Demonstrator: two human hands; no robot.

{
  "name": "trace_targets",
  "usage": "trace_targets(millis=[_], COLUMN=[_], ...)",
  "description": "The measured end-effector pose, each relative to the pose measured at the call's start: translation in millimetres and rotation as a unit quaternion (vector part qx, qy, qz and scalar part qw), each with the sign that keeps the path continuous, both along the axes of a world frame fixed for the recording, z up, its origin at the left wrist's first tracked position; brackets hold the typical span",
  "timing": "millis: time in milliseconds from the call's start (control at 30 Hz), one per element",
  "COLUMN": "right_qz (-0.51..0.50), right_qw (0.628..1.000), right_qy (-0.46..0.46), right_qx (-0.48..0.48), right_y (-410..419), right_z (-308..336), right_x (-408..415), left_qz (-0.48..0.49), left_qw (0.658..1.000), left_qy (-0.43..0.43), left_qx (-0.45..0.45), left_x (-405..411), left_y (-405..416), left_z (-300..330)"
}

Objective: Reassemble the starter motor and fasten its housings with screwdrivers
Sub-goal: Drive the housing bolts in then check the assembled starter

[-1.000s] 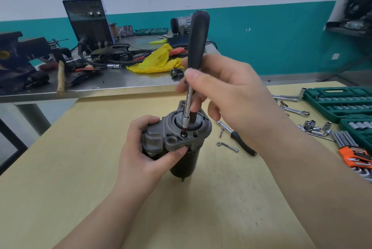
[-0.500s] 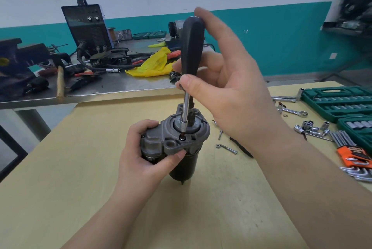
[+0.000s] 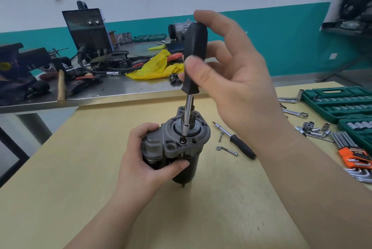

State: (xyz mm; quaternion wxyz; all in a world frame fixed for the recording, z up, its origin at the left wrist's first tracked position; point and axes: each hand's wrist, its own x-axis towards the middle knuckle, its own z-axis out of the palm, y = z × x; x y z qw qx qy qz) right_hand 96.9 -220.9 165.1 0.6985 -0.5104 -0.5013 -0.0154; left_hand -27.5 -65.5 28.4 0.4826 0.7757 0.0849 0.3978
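The starter motor [image 3: 181,146] stands upright on the wooden table [image 3: 70,168], grey housing on top, black body below. My left hand [image 3: 145,160] grips its left side and front. A black-handled screwdriver [image 3: 194,61] stands nearly vertical, its tip in a screw [image 3: 182,140] on the housing flange. My right hand [image 3: 231,79] holds the handle between thumb and fingers, the other fingers spread loosely.
A second screwdriver [image 3: 239,144] and a loose bolt [image 3: 228,150] lie right of the motor. Sockets [image 3: 312,130], a wrench [image 3: 296,112], hex keys [image 3: 354,156] and green socket cases [image 3: 338,101] fill the right edge. A cluttered metal bench [image 3: 90,91] stands behind.
My right hand has slid up the handle and opened from a full grip to a thumb-and-finger hold. The screwdriver stays on the screw; my left hand keeps its grip.
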Motion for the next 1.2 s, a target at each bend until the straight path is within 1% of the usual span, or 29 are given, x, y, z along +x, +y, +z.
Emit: trace_targets(millis=[100, 267, 333, 500, 667, 767, 900, 1133, 1200], right_qz=[0.013, -0.061, -0.070, 0.014, -0.025, -0.042, 0.001, -0.059, -0.053], right_qw=[0.999, 0.998, 0.997, 0.997, 0.999, 0.998, 0.997, 0.997, 0.997], right_qy=[0.030, 0.013, 0.013, 0.068, 0.029, 0.036, 0.067, 0.030, 0.038], right_qx=[0.018, 0.022, 0.023, 0.029, 0.032, 0.043, 0.039, 0.036, 0.038], right_y=[-1.3, -1.4, -0.7, -2.6, -1.2, 0.6, -1.7, -0.3, 0.8], right_z=[0.8, 1.4, 1.7, 2.4, 2.0, 1.6, -0.1, 1.0, 0.2], right_x=[-0.9, -2.7, -2.0, -1.7, -4.6, -4.9, -1.4, -3.2, -2.3], left_qz=[0.002, 0.003, 0.002, 0.000, 0.000, 0.001, 0.001, 0.002, 0.001], left_qw=[1.000, 1.000, 1.000, 1.000, 1.000, 1.000, 1.000, 1.000, 1.000], left_qy=[0.002, 0.003, 0.005, 0.005, 0.008, 0.010, 0.009, 0.011, 0.010], left_qx=[0.008, 0.015, 0.014, 0.009, 0.008, 0.007, 0.008, 0.009, 0.008], left_x=[0.4, 1.6, 1.8, 2.0, 2.5, 2.4, 2.8, 1.3, 1.4], left_y=[0.6, -0.6, -0.7, -0.7, -1.3, -1.0, -1.2, -2.0, -2.2], left_z=[-0.6, -0.4, -0.5, -0.7, -0.9, -1.2, -0.9, -0.3, -0.1])
